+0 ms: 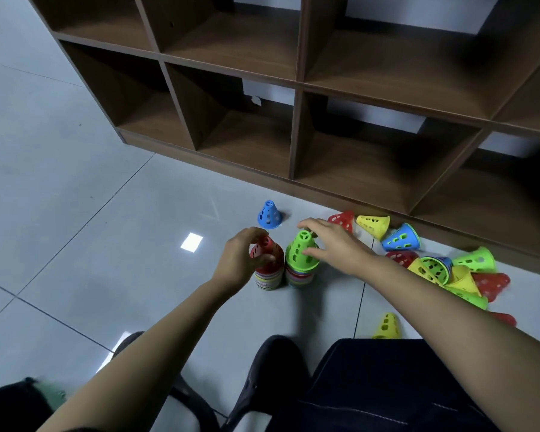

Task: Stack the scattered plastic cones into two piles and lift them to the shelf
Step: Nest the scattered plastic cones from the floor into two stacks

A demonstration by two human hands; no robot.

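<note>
Stacking step, mid-way. Left hand grips the red pile; right hand, fingers spread, rests on the green pile just beside it. Loose cones lie right of the piles, below the shelf. Next, I judge: fetch another cone.

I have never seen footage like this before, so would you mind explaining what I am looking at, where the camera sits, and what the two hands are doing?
There is no machine here: a person wears a camera on the head, looking down at their own bare arms. They crouch on a tiled floor before a brown wooden cubby shelf. Two stacks of perforated plastic cones stand upright side by side. The left hand grips the red-topped stack; the right hand rests open on the green-topped stack, fingers spread. A lone blue cone stands behind them. To the right, loose cones in red, yellow, green and blue lie tipped over, waiting to be stacked.
</note>
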